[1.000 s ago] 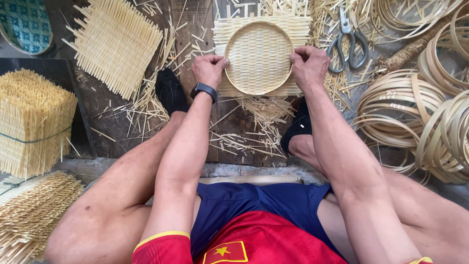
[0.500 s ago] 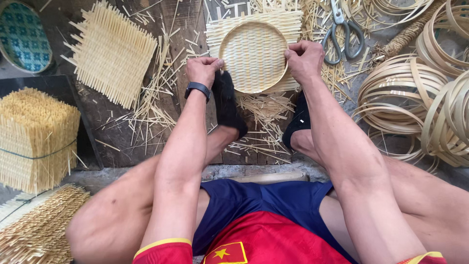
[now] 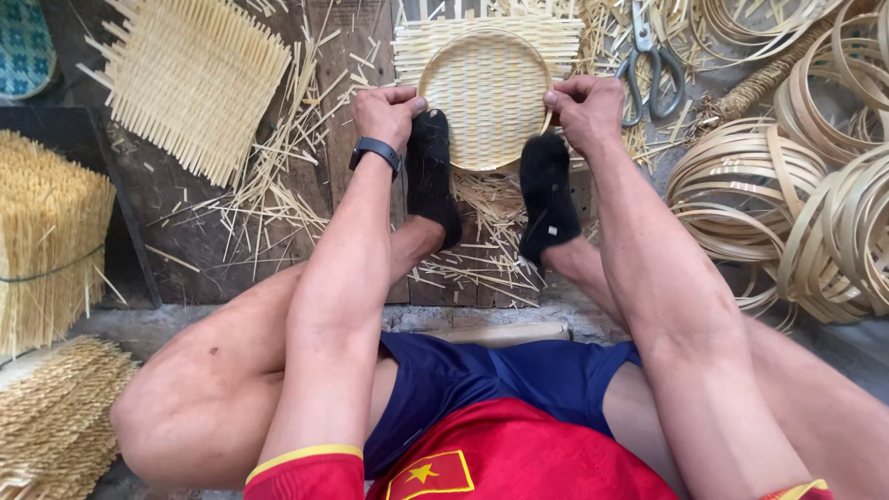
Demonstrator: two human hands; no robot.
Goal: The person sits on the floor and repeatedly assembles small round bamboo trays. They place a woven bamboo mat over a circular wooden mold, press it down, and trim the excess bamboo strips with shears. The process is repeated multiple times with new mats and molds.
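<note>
A round woven bamboo tray point(image 3: 486, 97) with a hoop rim lies on the wooden floor, pressed into a square woven mat point(image 3: 556, 37) whose edges stick out behind it. My left hand point(image 3: 387, 113), with a black wristband, grips the tray's left rim. My right hand point(image 3: 583, 109) pinches the right rim. Both my feet in black socks, left point(image 3: 431, 176) and right point(image 3: 546, 196), rest against the tray's near edge.
A second woven mat point(image 3: 190, 79) lies at upper left. Scissors point(image 3: 651, 57) lie right of the tray. Stacked bamboo hoops point(image 3: 796, 199) fill the right side. Bundles of bamboo sticks point(image 3: 42, 236) stand at left. Loose slivers litter the floor.
Both feet have slid forward up to the tray's near edge, and my knees have bent. My hands stay on the rim at either side.
</note>
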